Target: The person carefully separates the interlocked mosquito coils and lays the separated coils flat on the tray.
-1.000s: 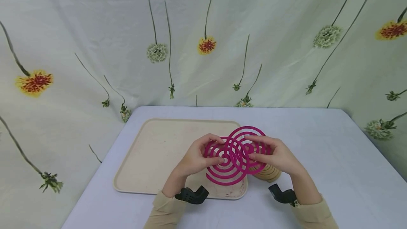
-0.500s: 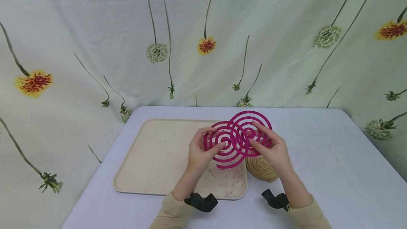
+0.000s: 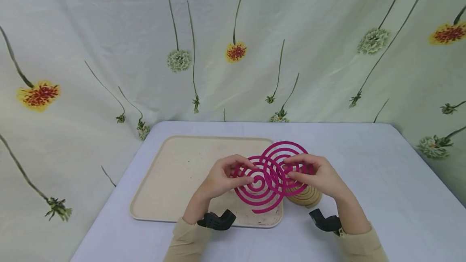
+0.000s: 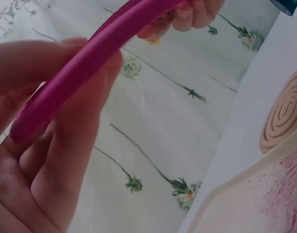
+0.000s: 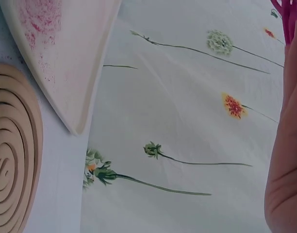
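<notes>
Two flat magenta mosquito coils are held up above the tray's right edge, their rings partly overlapping. My left hand (image 3: 218, 177) pinches the left coil (image 3: 257, 204) near its centre, thumb on the near face. The right coil (image 3: 285, 143) sits slightly farther back, and my right hand (image 3: 324, 177) pinches it the same way. In the left wrist view the coil (image 4: 83, 73) appears nearly edge-on between thumb and fingers. The right wrist view catches only the edge of my right hand (image 5: 290, 141) and a bit of magenta. Whether the rings interlock, I cannot tell.
A cream tray (image 3: 178, 189) lies at the left of the white table (image 3: 378, 181), with magenta marks at its right end. Tan mosquito coils (image 3: 306, 202) lie beside the tray, under my right hand. Behind the table hangs a flower-print cloth (image 3: 320, 51).
Both hands lifted the coils half a second ago and have since lowered them again. The left coil's loose outer end has shifted from the lower left to the bottom.
</notes>
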Motion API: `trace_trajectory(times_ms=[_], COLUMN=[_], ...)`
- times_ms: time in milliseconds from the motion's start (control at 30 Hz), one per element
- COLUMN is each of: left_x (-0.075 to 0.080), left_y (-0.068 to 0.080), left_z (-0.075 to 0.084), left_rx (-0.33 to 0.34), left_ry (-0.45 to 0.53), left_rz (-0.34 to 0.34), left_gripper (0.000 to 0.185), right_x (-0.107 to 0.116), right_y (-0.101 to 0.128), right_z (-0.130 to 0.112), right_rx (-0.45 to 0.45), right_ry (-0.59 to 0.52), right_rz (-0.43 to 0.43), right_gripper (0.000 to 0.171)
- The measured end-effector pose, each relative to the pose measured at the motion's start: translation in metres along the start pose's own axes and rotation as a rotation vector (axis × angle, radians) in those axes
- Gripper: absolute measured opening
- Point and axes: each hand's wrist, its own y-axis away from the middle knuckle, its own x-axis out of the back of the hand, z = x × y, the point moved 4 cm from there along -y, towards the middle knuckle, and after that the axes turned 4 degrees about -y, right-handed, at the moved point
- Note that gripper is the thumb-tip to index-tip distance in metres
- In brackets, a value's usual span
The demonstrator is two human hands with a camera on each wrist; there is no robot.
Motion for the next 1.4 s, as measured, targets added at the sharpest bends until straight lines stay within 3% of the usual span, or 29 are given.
trace_trajectory(times_ms=[133, 233, 300, 467, 567, 667, 833, 967, 1067, 1200, 1300, 1400], left_x=[-0.003, -0.004, -0.003, -0.002, -0.003, -0.008, -0.017, -0.017, -0.016, -0.015, -0.015, -0.014], left_y=[0.001, 0.001, 0.001, -0.001, -0.002, -0.004, -0.005, -0.004, -0.005, -0.005, -0.004, -0.003], left_z=[0.000, -0.002, -0.002, -0.002, -0.002, -0.002, -0.001, -0.001, -0.001, -0.002, -0.002, -0.002], left_rx=[0.024, 0.050, 0.060, 0.075, 0.089, 0.076, 0.012, 0.008, 0.012, 0.021, 0.046, 0.076], left_ry=[-0.013, -0.032, -0.030, -0.022, -0.023, -0.004, 0.000, 0.027, 0.036, 0.036, 0.041, 0.027], left_rz=[-0.127, -0.117, -0.077, 0.081, 0.214, 0.365, 0.562, 0.636, 0.564, 0.289, 0.100, 0.039], left_gripper=[0.026, 0.031, 0.034, 0.040, 0.040, 0.039, 0.038, 0.036, 0.036, 0.034, 0.034, 0.036], right_x=[0.000, -0.002, -0.003, -0.005, -0.006, -0.009, -0.016, -0.018, -0.014, 0.000, 0.008, 0.009], right_y=[0.002, 0.002, 0.000, -0.003, -0.004, -0.005, -0.007, -0.008, -0.006, -0.001, 0.002, 0.003], right_z=[0.004, 0.007, 0.007, 0.005, 0.004, 0.004, 0.002, 0.001, -0.002, -0.003, -0.001, 0.000], right_rx=[-0.016, -0.051, -0.062, -0.110, -0.145, -0.123, -0.007, 0.052, 0.075, 0.068, 0.048, 0.027], right_ry=[-0.014, -0.012, -0.020, -0.005, -0.002, -0.060, -0.128, -0.157, -0.139, -0.048, -0.005, 0.014], right_rz=[-0.154, -0.167, -0.131, 0.044, 0.154, 0.229, 0.251, 0.187, 0.150, 0.124, 0.025, -0.061], right_gripper=[0.035, 0.038, 0.041, 0.046, 0.047, 0.046, 0.044, 0.044, 0.045, 0.043, 0.039, 0.038])
